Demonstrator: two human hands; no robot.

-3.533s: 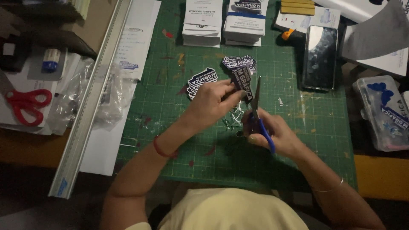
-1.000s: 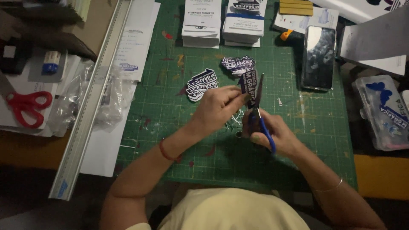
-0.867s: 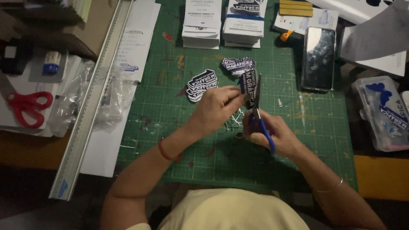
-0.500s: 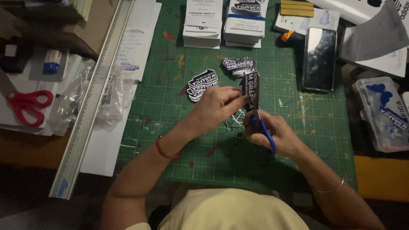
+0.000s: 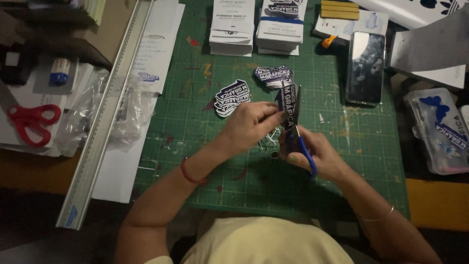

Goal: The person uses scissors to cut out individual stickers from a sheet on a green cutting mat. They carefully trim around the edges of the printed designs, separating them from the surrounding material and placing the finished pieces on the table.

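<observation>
From the head camera, the one view here, the left hand (image 5: 249,128) is closed in a pinch on a dark printed sticker (image 5: 288,103), holding it upright just above the green cutting mat (image 5: 342,161), a little past the mat's centre toward twelve o'clock. The right hand (image 5: 312,152) is curled tight around the blue handles of a pair of scissors (image 5: 302,142), whose blades run up along the sticker's right edge toward twelve o'clock; how far apart the blades stand I cannot tell. The step in hand looks like trimming the sticker's outline, partway along one side. The next cut would likely call for a small turn of the sticker by the left fingers so the blades can follow the edge without biting into the print. At eleven o'clock from the hands lies a fanned pile of cut stickers (image 5: 231,97), with a second pile (image 5: 273,76) at twelve. A phone (image 5: 365,67) lies at two o'clock, a metal ruler (image 5: 105,117) runs down the mat's left side, and red scissors (image 5: 30,122) rest far off at nine.
</observation>
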